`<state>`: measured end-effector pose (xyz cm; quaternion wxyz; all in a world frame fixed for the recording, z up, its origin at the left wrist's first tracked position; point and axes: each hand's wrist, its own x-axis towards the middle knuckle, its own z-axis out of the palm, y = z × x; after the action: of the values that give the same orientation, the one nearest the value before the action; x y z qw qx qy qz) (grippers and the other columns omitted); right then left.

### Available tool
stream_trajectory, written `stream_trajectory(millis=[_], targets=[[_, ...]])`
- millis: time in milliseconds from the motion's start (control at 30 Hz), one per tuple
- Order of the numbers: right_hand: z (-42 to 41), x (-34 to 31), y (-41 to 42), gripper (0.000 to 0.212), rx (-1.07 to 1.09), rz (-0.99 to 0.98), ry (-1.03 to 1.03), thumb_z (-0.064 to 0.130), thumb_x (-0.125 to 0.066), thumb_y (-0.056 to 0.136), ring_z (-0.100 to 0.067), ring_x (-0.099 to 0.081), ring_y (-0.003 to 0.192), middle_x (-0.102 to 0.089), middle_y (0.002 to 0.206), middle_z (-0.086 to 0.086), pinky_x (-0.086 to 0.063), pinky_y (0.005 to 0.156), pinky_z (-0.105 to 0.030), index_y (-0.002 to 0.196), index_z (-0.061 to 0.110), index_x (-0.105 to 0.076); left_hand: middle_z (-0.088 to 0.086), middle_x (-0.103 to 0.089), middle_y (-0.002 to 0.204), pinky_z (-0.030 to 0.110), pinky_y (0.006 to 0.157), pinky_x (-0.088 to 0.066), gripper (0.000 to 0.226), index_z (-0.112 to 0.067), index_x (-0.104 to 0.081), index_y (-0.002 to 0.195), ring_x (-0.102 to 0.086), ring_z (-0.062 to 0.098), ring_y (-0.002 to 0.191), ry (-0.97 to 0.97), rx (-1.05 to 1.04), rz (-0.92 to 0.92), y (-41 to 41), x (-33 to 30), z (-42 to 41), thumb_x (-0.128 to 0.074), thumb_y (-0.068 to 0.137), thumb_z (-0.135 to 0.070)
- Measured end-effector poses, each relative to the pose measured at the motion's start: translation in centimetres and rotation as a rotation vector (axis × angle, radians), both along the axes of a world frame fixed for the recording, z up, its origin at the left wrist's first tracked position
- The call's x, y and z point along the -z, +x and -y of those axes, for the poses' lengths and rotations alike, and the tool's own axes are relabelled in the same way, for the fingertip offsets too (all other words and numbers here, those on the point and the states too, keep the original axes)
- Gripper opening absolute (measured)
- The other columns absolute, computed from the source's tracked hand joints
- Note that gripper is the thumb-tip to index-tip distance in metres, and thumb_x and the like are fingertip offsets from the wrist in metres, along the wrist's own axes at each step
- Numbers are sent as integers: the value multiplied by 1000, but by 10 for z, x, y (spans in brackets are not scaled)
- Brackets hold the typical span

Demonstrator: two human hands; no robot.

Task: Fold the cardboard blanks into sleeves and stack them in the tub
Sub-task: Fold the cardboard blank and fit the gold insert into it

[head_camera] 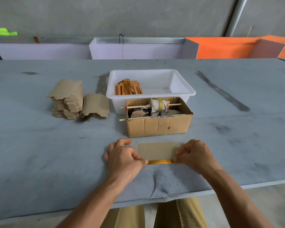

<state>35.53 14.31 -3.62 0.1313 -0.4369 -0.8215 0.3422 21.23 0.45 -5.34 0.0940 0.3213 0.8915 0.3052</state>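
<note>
A brown cardboard blank [157, 150] lies flat on the grey table near its front edge, with a shiny gold strip [160, 161] showing along its near edge. My left hand [123, 156] pinches the blank's left end, and my right hand [194, 153] pinches its right end. Further back stands the white plastic tub [184, 89], with several folded orange-brown sleeves [128, 87] leaning upright in its left part. To the tub's left sit two stacks of unfolded blanks [67, 99].
An open cardboard box [160, 126] with cloth, a tape roll and two thin sticks across it stands just in front of the tub, close behind the blank. Lilac and orange panels line the table's far edge. The table's front edge [171, 197] runs close under my forearms.
</note>
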Motion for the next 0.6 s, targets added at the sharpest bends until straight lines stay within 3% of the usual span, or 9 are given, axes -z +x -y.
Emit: stream_trajectory(millis=[67, 200, 300, 367, 433, 500, 600], targets=[[0, 1, -1, 36, 12, 9, -15, 5, -80, 65, -12, -57, 66, -58, 61, 8, -42, 50, -15, 46, 26, -58, -20, -45, 125, 28, 89, -18, 31, -29, -55, 50, -32, 11, 120, 2, -11, -8, -2, 3, 2, -80, 63, -42], [8, 2, 2, 35, 2, -11, -21, 8, -77, 69, -20, -55, 91, -58, 71, 10, -50, 78, -35, 51, 32, -61, -18, -42, 110, 26, 83, -15, 25, -35, -54, 64, -35, 15, 117, 43, -2, -78, 3, 1, 5, -79, 68, -34], [12, 6, 5, 41, -29, -41, 32, 8, -74, 72, -25, -53, 100, -58, 83, 8, -47, 86, -40, 52, 40, -59, -9, -56, 93, 35, 83, -29, 27, -32, -70, 68, -53, 25, 97, 175, 221, -351, 14, 1, 5, -78, 66, -7], [15, 10, 9, 37, -52, -67, 65, 8, -75, 74, -25, -50, 103, -57, 91, 3, -45, 89, -39, 58, 39, -61, -3, -60, 78, 40, 71, -43, 27, -26, -76, 69, -59, 24, 78, 256, 419, -587, 21, 0, 6, -68, 65, 0], [18, 13, 12, 26, -77, -81, 115, 11, -76, 76, -23, -47, 105, -55, 93, 4, -43, 89, -39, 68, 34, -68, -4, -58, 69, 38, 68, -47, 23, -23, -77, 66, -58, 21, 70, 225, 514, -722, 25, -1, 7, -59, 70, -9], [26, 15, 13, 16, -75, -72, 267, 11, -76, 76, -25, -46, 104, -55, 92, 5, -42, 84, -37, 76, 28, -75, -4, -59, 67, 37, 67, -48, 18, -21, -77, 66, -59, 19, 69, 185, 540, -748, 25, -2, 8, -64, 66, -9], [39, 17, 12, 25, -109, -70, 600, 2, -81, 66, -32, -54, 93, -63, 89, -2, -42, 68, -38, 72, 26, -77, -6, -60, 67, 35, 63, -48, 25, -23, -78, 71, -59, 18, 69, 181, 548, -716, 24, -2, 9, -70, 61, -2]])
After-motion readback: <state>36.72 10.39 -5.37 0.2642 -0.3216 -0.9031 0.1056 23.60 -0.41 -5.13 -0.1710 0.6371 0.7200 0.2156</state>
